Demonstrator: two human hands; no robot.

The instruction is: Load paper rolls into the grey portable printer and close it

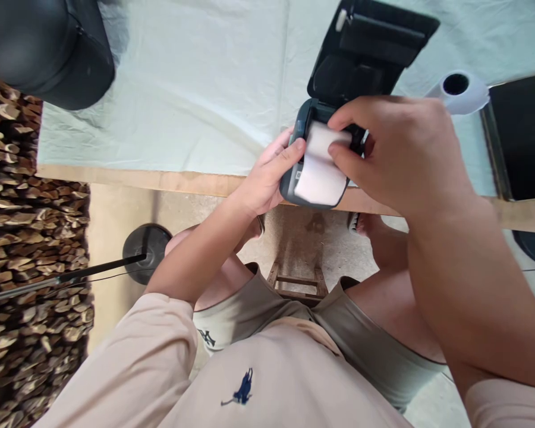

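Note:
A small dark receipt printer (299, 191) sits at the table's near edge with its black lid (370, 47) flipped up and back. A white paper roll (324, 159) lies in its open bay, with its loose end hanging over the front. My left hand (270, 175) grips the printer's left side, thumb against the paper. From above, my right hand (399, 151) pinches the roll between thumb and fingers.
A second paper roll (459, 90) lies on the pale tablecloth (182, 89) to the right, beside a black tray or device (524, 137). A black round object (40, 47) fills the far left corner. Below the table are a stand base (146, 252) and a wooden stool (299, 279).

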